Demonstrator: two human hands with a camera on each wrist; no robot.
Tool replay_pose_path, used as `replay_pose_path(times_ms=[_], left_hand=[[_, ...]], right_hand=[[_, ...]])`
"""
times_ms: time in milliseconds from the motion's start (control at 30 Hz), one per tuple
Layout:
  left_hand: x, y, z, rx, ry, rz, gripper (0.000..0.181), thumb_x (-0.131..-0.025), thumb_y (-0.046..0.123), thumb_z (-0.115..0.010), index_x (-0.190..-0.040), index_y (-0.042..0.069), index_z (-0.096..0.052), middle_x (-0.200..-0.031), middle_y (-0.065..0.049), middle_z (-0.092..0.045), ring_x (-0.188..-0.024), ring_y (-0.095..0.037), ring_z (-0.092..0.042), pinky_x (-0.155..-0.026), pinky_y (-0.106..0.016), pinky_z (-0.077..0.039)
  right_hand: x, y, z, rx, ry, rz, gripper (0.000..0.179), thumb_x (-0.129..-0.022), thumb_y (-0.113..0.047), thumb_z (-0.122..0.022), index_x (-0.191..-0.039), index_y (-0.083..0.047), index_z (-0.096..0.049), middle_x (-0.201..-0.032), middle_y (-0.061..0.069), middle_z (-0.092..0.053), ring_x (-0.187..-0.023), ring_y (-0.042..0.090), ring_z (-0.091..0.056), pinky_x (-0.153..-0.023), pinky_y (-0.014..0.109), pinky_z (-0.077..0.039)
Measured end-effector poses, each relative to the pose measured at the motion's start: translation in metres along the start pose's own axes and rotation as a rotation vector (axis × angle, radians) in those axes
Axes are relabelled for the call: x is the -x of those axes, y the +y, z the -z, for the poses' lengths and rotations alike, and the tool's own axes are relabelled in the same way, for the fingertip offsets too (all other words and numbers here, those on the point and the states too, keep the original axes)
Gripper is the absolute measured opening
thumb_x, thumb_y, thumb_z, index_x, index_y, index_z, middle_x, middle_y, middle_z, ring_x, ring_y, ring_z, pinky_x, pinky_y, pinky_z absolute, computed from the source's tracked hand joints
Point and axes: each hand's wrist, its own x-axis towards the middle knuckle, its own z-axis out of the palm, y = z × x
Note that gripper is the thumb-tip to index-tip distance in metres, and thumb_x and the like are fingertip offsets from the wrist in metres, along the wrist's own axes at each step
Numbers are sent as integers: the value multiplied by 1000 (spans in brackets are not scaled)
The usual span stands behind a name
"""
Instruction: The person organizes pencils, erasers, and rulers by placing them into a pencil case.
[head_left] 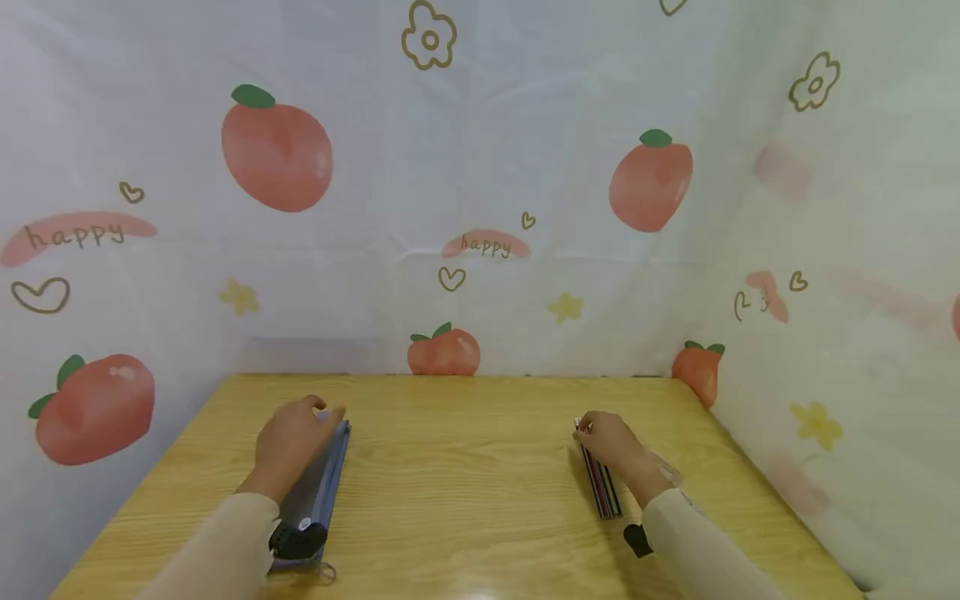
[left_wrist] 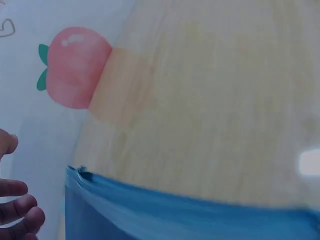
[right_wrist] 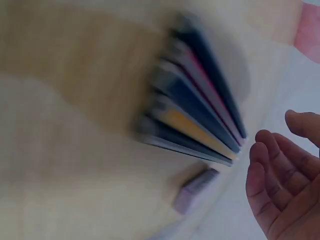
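My left hand (head_left: 292, 442) is over the far end of a blue pencil case (head_left: 335, 475), thumb and fingers apart. In the left wrist view the fingers (left_wrist: 20, 210) are beside the case's upper corner, gripping nothing. The blue pencil case (left_wrist: 150, 205) lies lengthwise on the table, a small ring at its near end. On the right, several slim pencils (head_left: 602, 492) lie side by side. My right hand (head_left: 611, 437) hovers at their far end. Its loosely bent fingers (right_wrist: 270, 180) hold nothing in the right wrist view, close to the pencil tips (right_wrist: 242, 142).
A small purplish block like an eraser (right_wrist: 195, 190) lies beside the pencils. A pale see-through item (head_left: 667, 468) shows partly behind the right wrist. Fruit-printed white sheets (head_left: 480, 167) stand behind and beside the wooden table (head_left: 465, 467).
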Motion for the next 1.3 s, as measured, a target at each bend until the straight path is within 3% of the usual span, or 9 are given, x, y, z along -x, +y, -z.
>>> replay_pose_path(times_ms=[100, 267, 333, 433, 600, 833, 1067, 1300], left_hand=[[13, -7, -2, -21, -20, 27, 73, -93, 58, -51, -128, -5, -58, -110, -25, -68, -74, -29, -67, -52, -41, -53], [39, -12, -9, -64, -80, 72, 83, -88, 66, -54, -128, -6, -58, -100, -21, -70, -61, -21, -61, -44, -36, -47], [47, -12, -13, -78, -110, 90, 88, -85, 70, -55, -129, -6, -57, -99, -21, -69, -56, -17, -57, -42, -33, -44], [54, -10, -18, -119, -130, 92, 97, -80, 77, -54, -130, -6, -55, -116, -29, -63, -66, -24, -62, -45, -37, -48], [58, -7, -21, -147, -111, 62, 89, -80, 69, -62, -131, -4, -54, -117, -32, -60, -82, -37, -64, -51, -44, -52], [58, -9, -23, -110, -115, 42, 63, -84, 42, -70, -128, -2, -58, -101, -20, -68, -70, -24, -63, -52, -40, -52], [59, -11, -24, -66, -122, 50, 58, -85, 39, -67, -125, -4, -61, -84, -5, -66, -65, -15, -58, -51, -33, -47], [60, -10, -22, 58, -128, 89, 52, -87, 33, -64, -125, -3, -62, -85, -2, -66, -64, -15, -54, -52, -31, -44]], right_hand=[[10, 3, -5, 2, -8, 6, 20, -93, -16, -65, -103, 1, -67, -86, 7, -68, -55, 11, -47, -55, 29, -45], [21, 7, -10, 18, 1, 5, 12, -88, -15, -70, -94, -4, -69, -80, 2, -67, -56, 11, -51, -64, 38, -53], [23, 8, -11, 22, 5, -7, 11, -87, -15, -72, -91, -6, -69, -78, 2, -67, -57, 12, -52, -63, 36, -52], [25, 8, -14, 30, 10, -35, 11, -85, -16, -74, -90, -7, -70, -79, 2, -67, -58, 11, -53, -54, 29, -47], [26, 7, -15, 25, 17, -59, 12, -85, -12, -73, -94, -5, -70, -75, 1, -63, -59, 13, -52, -52, 27, -44], [30, 4, -18, 63, 60, -41, 12, -81, -8, -76, -91, -3, -72, -77, 3, -66, -62, 12, -57, -56, 31, -52], [30, 2, -23, 23, 76, -51, 9, -79, -2, -76, -84, -1, -68, -66, 2, -60, -55, 12, -51, -50, 28, -47], [29, 1, -26, -15, 100, -47, 10, -77, 5, -74, -85, 4, -69, -68, 7, -63, -56, 13, -53, -53, 30, -51]])
